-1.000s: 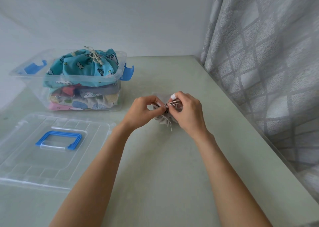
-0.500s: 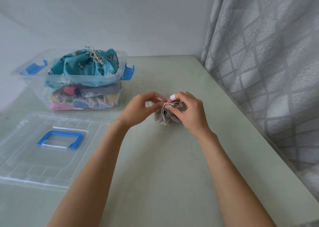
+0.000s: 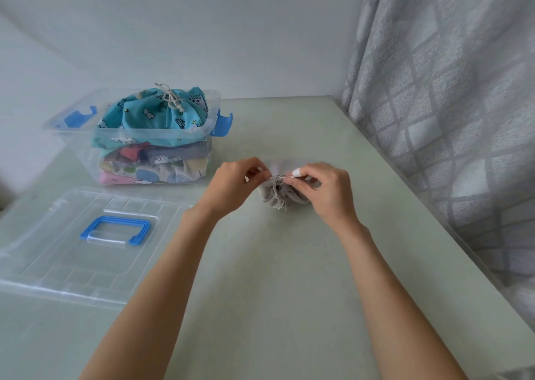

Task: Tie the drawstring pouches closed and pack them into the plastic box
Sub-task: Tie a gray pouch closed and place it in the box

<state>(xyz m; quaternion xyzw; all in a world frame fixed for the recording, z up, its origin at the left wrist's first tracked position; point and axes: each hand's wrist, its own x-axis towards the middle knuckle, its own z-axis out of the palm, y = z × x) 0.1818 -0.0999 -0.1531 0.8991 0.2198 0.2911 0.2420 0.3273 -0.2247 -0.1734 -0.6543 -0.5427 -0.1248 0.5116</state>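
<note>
The grey pouch rests on the table between both hands. Over the last second its neck has cinched tighter, so the knot is probably nearly done. The left hand and right hand each pinch the cord. The box stands nearby, nearly full.

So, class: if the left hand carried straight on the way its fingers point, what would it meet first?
The left hand points rightward at the grey pouch, whose cord it pinches. Just beyond are the right hand's fingertips, though depth is hard to judge.
</note>
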